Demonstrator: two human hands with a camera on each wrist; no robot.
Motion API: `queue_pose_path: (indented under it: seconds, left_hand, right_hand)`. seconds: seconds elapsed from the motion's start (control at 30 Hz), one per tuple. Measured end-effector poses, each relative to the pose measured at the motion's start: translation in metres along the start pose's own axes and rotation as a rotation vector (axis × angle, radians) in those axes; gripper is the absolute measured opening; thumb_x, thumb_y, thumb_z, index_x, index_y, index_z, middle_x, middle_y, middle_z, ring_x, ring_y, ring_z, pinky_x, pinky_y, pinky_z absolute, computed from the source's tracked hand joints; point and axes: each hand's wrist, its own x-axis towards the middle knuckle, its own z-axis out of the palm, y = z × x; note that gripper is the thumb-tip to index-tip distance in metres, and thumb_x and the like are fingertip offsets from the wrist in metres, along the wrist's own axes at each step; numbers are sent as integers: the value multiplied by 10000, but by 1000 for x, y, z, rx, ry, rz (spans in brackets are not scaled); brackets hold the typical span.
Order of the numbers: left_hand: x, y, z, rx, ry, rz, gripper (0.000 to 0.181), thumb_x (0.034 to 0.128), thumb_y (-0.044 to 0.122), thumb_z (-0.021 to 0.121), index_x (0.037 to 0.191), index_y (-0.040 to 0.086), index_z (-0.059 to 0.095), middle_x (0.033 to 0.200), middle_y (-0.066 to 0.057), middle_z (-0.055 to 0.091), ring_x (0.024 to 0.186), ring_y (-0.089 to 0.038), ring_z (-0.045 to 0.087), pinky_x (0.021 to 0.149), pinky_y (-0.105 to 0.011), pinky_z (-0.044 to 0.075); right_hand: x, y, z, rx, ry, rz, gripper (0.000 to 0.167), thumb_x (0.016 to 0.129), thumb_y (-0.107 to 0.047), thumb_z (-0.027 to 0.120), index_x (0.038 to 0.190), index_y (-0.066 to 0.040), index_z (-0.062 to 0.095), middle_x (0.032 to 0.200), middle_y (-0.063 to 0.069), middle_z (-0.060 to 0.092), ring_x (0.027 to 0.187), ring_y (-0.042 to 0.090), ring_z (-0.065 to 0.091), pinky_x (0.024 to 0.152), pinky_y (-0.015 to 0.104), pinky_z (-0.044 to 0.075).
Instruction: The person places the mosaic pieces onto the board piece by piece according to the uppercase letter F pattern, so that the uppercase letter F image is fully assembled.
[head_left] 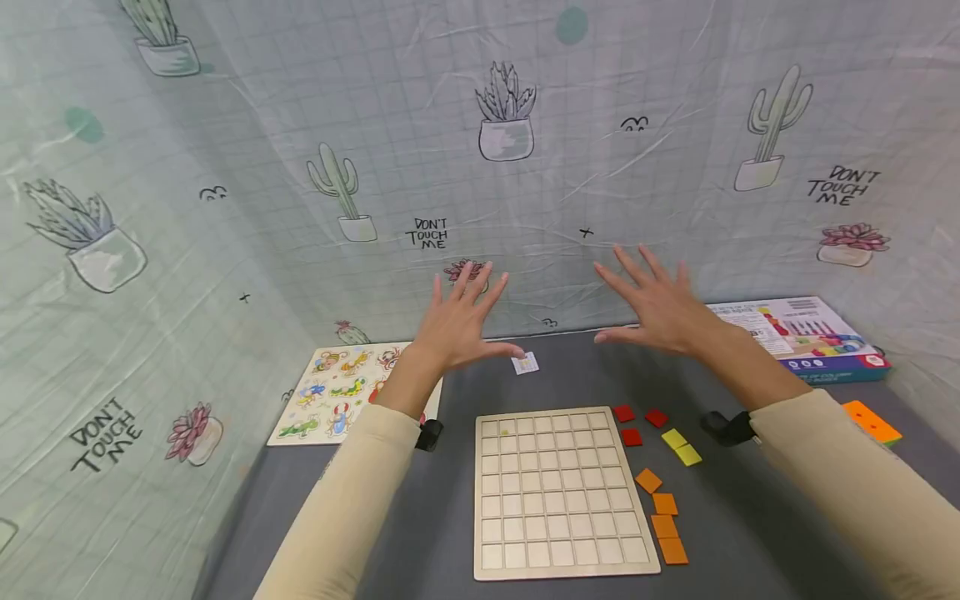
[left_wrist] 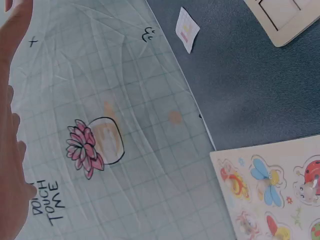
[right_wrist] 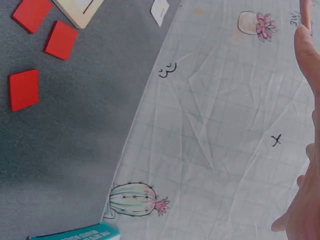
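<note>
Board [head_left: 566, 493] with bare cells [head_left: 555, 504]; left hand [head_left: 459, 323] and right hand [head_left: 666, 314] raised, fingers spread wide, holding nothing.

Three red tiles [head_left: 632, 437], two yellow tiles [head_left: 687, 454] and four orange tiles [head_left: 664, 504] lie loose just to the board's right, none set in a cell; judged from this layout, filling has yet to begin and all nine remain to be placed. The board, pale and wooden with rounded corners, lies flat on the dark table [head_left: 431, 517], nearer the wearer than both hands. Thin ridges divide its face into rows of shallow squares; one upper-left square bears a yellowish spot [head_left: 505, 432], too small to identify.
</note>
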Motion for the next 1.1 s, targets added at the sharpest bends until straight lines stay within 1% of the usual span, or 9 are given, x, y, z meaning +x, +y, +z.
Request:
queue_pose_path:
  seconds: [0.1,0.2,0.33,0.5,0.6,0.77,0.87,1.0,1.1]
  left_hand:
    - [-10,0,-2,5,36,8,1136,795,905,486,1646,361,-35,1757,-9,22,1637,-310,16,1252,-710,64]
    - [-23,3,2,-6,60,11,1134,794,939,404,1643,352,-66,1757,-9,-9,1635,-317,19,1253,-706,87]
    - [-45,7,9,-51,63,5,1138,792,944,345,1649,319,-68,1753,-5,-59,1634,-324,19,1252,-705,101]
    - [-74,16,20,-161,-1,-33,1105,854,824,521,1658,288,-14,1757,-19,-8,1628,-354,55,1244,-708,139]
    - [-89,20,26,-227,-32,-50,1066,878,764,564,1661,282,25,1757,-10,16,1617,-378,109,1219,-716,210]
    - [-110,27,38,-326,-62,-66,993,922,679,589,1663,250,87,1756,0,22,1597,-386,197,1196,-725,251]
    - [-123,32,48,-374,-77,-61,960,941,622,608,1661,200,134,1752,-34,74,1579,-403,245,1190,-720,267]
    - [-140,39,61,-422,-118,-68,920,958,565,621,1656,174,165,1748,-53,97,1565,-431,264,1171,-728,290]
    - [-151,45,70,-453,-155,-74,892,964,528,632,1652,172,190,1745,-68,118,1550,-461,277,1151,-745,302]
  right_hand:
    - [-10,0,0,3,29,-24,1046,834,-668,704,1651,-261,194,1740,141,92,1582,506,59,1089,890,80]
    - [-27,1,7,39,50,-50,1054,823,-634,739,1650,-259,203,1730,141,156,1575,502,109,1115,870,55]
    - [-52,-1,21,127,24,-68,1037,838,-608,743,1651,-282,188,1709,137,237,1550,505,183,1130,851,57]
    - [-80,-4,40,217,-41,-78,899,865,-551,746,1608,-245,343,1631,151,407,1511,490,288,1118,843,122]
    - [-93,-4,48,246,-70,-72,793,862,-522,759,1535,-205,483,1547,134,531,1487,462,350,1122,836,127]
    - [-108,-3,62,296,-45,-91,598,857,-440,786,1382,-184,659,1392,103,674,1408,447,466,1102,836,165]
    - [-115,-4,73,331,-49,-94,516,856,-413,792,1308,-179,714,1324,99,714,1352,444,528,1095,824,201]
    - [-122,-4,87,343,-87,-82,425,867,-404,781,1231,-187,760,1283,87,734,1287,416,597,1109,778,257]
    - [-126,-3,96,343,-79,-91,342,877,-372,780,1168,-192,789,1260,66,744,1230,381,638,1094,711,363]
